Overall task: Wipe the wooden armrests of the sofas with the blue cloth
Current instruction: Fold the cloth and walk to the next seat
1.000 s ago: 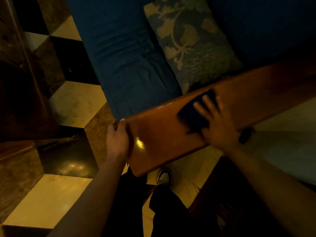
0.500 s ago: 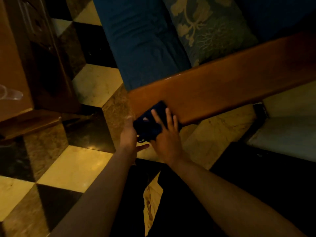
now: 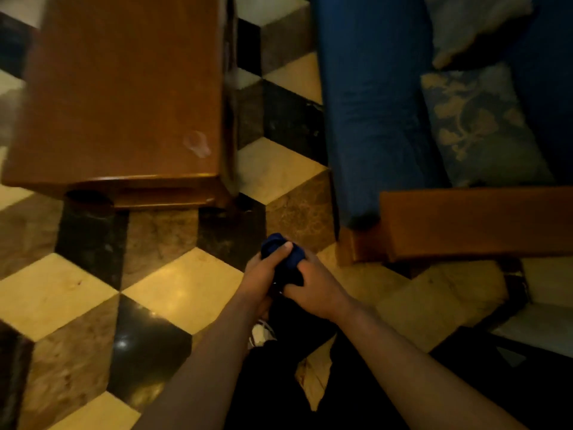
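The blue cloth (image 3: 280, 254) is bunched up between both hands, held over the checkered floor in front of me. My left hand (image 3: 263, 271) grips it from the left with fingers laid over the top. My right hand (image 3: 313, 282) clasps it from the right. The wooden armrest (image 3: 474, 223) of the blue sofa (image 3: 372, 113) runs off to the right, its near end well apart from my hands. Neither hand touches the wood.
A wooden coffee table (image 3: 121, 94) with a clear glass (image 3: 197, 144) on it stands at upper left. A patterned cushion (image 3: 477, 125) lies on the sofa seat. Checkered marble floor (image 3: 186, 280) spreads between table and sofa. My shoe (image 3: 260, 333) shows below the hands.
My right hand wiped the cloth along the armrest to its end, then lifted off. Both hands now hold the bunched cloth away from the wood, and the view has swung left toward the table.
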A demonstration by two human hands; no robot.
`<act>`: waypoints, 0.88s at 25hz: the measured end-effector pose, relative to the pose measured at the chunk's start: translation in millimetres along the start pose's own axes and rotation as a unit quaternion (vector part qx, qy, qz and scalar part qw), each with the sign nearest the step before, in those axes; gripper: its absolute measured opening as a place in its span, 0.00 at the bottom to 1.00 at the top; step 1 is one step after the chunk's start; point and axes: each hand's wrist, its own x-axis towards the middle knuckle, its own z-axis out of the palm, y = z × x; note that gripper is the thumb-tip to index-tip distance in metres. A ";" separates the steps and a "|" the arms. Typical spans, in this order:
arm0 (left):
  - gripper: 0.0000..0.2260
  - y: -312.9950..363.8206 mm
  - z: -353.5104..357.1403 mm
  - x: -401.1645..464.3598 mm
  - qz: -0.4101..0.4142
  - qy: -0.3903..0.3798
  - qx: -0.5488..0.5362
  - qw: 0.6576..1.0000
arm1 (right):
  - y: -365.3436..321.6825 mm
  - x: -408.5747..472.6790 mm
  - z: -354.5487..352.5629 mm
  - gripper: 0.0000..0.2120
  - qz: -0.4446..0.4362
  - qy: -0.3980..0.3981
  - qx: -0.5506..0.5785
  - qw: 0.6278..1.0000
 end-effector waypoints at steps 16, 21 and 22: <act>0.21 258.0 -384.4 -95.0 0.240 0.060 -0.254 0.935 | -374.6 250.7 211.9 0.18 -0.055 -0.169 0.122 0.976; 0.23 396.4 -502.5 -82.3 0.277 0.240 -0.061 0.928 | -502.6 360.9 284.1 0.28 -0.137 -0.186 0.148 0.961; 0.23 423.3 -530.7 -80.4 0.277 0.258 -0.019 0.925 | -533.8 383.1 301.6 0.28 -0.148 -0.199 0.149 0.957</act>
